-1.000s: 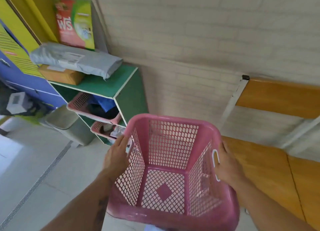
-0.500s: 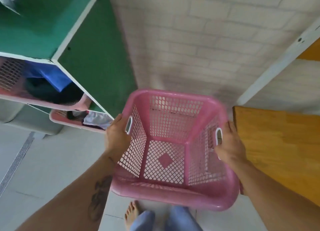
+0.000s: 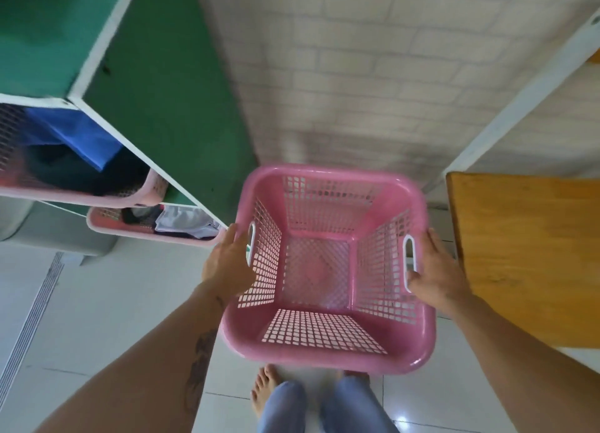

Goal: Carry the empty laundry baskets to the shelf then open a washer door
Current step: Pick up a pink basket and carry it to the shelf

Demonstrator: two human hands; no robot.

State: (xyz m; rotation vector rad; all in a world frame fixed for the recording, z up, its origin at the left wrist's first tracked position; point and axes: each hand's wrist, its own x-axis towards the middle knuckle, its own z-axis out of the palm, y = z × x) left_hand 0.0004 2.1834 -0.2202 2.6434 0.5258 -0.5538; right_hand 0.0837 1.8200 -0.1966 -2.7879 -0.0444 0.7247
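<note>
Between the green shelf (image 3: pixel 168 114) and a wooden bench (image 3: pixel 532 257), above the tiled floor (image 3: pixel 97 319), hangs the empty pink basket (image 3: pixel 328 341). Left hand (image 3: pixel 227 267) lies flat against its left wall, fingers extended; right hand (image 3: pixel 438 276) grips the right handle slot, thumb hooked through.

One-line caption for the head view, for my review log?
Both hands, left hand and right hand, at an empty pink basket beside a green shelf.
</note>
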